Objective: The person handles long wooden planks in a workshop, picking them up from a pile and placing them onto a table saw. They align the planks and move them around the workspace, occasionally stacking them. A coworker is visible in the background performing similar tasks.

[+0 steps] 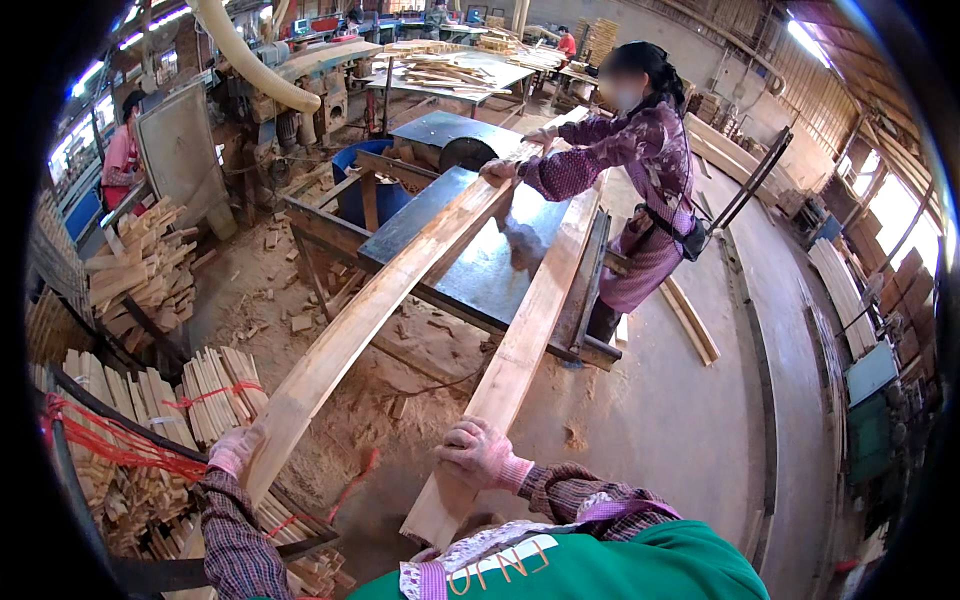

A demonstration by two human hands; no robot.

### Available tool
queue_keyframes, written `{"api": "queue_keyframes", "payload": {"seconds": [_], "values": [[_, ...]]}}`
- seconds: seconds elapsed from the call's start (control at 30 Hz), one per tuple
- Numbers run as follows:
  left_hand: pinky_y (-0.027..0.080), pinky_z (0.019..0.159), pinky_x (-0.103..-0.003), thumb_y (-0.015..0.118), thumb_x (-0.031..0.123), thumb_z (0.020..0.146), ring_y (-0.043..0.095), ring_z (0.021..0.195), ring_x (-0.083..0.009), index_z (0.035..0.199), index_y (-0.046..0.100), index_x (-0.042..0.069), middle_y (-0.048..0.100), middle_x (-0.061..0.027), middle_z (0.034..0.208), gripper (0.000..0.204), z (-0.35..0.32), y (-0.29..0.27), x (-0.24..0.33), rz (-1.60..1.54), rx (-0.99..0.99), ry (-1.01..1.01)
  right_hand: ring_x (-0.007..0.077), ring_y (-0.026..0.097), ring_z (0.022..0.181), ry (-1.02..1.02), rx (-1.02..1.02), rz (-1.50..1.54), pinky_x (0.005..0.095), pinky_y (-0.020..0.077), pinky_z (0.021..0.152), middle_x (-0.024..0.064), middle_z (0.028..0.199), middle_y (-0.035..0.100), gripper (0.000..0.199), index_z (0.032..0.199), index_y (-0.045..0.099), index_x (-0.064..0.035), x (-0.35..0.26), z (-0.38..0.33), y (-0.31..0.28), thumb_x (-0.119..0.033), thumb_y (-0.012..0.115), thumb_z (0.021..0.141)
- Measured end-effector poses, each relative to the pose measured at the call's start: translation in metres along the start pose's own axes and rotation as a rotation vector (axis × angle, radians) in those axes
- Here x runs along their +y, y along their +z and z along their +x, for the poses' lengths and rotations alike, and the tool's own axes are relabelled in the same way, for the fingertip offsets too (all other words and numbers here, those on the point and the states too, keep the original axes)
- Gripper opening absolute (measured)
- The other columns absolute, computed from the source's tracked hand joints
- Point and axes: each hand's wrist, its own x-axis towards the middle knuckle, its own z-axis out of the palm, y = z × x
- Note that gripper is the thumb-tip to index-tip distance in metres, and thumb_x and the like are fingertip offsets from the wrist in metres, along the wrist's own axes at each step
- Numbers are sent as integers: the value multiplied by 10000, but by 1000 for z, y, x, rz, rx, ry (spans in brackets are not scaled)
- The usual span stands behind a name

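Note:
My left hand (236, 450), in a pale pink work glove, grips the near end of a long wooden board (350, 335) on the left. My gloved right hand (482, 453) is closed over the near end of a second long board (530, 350). Both boards run away from me across a metal saw table (465, 240). A round dark saw blade (467, 154) stands up from the table, left of the boards. Across the table a co-worker (640, 170) in a purple patterned smock has gloved hands on the far part of the left board.
Bundled wood strips (215, 395) with red ties are stacked at my left. Scrap wood (150, 260) is heaped beyond them. A blue bin (365, 185) stands beside the saw table, and a loose plank (690, 320) lies on the floor at right. Sawdust covers the floor below.

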Motion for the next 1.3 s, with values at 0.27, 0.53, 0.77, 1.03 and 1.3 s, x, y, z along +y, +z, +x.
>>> {"api": "queue_keyframes", "payload": {"seconds": [0.27, 0.53, 0.77, 1.03, 1.3], "values": [[478, 1172, -423, 948, 357, 709, 602, 1370, -386, 1648, 335, 67, 601, -228, 1490, 1158, -78, -9, 98, 149, 67, -74, 323, 643, 1171, 7, 15, 13, 516, 516, 1070, 78, 1152, 667, 281, 1105, 740, -153, 6, -13, 5, -287, 772, 860], [501, 1170, -412, 998, 355, 607, 602, 1382, -356, 1623, 377, 96, 612, -177, 1503, 1219, -78, -1, 105, 345, 122, -92, 313, 643, 1176, 13, -3, 48, 519, 501, 1095, 75, 1161, 664, 278, 1117, 740, -163, 7, -15, 4, -293, 756, 872], [505, 1162, -401, 957, 349, 674, 609, 1385, -340, 1596, 435, 101, 625, -190, 1507, 1088, -65, -6, 95, 263, 136, -8, 308, 641, 1188, 48, -32, 8, 511, 496, 1108, 68, 1167, 662, 266, 1110, 740, -178, 8, -16, 2, -297, 750, 871], [421, 1228, -465, 939, 452, 685, 508, 1454, -400, 1643, 369, 147, 501, -183, 1605, 1156, -70, 10, 86, 392, 326, -41, 303, 646, 1182, 27, -12, 16, 509, 516, 1074, 53, 1144, 675, 236, 1099, 752, -181, 8, -16, 3, -285, 762, 887], [449, 1199, -445, 952, 469, 762, 543, 1413, -379, 1576, 466, 16, 542, -213, 1542, 1051, -161, 135, 160, -185, 467, 578, 302, 636, 1219, 71, -70, 8, 502, 468, 1155, 61, 1198, 669, 246, 1110, 745, -186, 7, -17, 0, -299, 734, 891]]}}
